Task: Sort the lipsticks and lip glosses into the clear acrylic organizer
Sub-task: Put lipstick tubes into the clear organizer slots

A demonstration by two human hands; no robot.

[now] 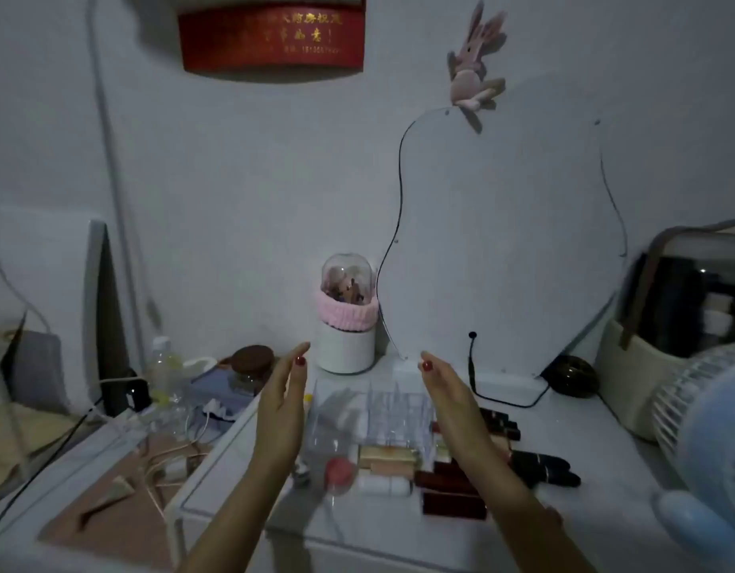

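Note:
The clear acrylic organizer [382,411] stands in the middle of the white dresser top [605,469], its grid of compartments see-through. My left hand [281,401] is raised flat on its left side, fingers straight, holding nothing. My right hand [448,401] is raised the same way on its right side, palm inward, empty. Dark red lipsticks [448,490] lie in front of the organizer. More dark tubes [539,469] and lip glosses [502,423] lie to its right, partly hidden by my right forearm. Beige and white tubes [386,461] lie at the organizer's front.
A pink round sponge case [340,473] lies front left of the organizer. A white brush holder with a clear dome [346,320] and a curved mirror [502,241] stand behind. A blue fan [709,428] sits at right. Cables and bottles [163,374] clutter the lower left shelf.

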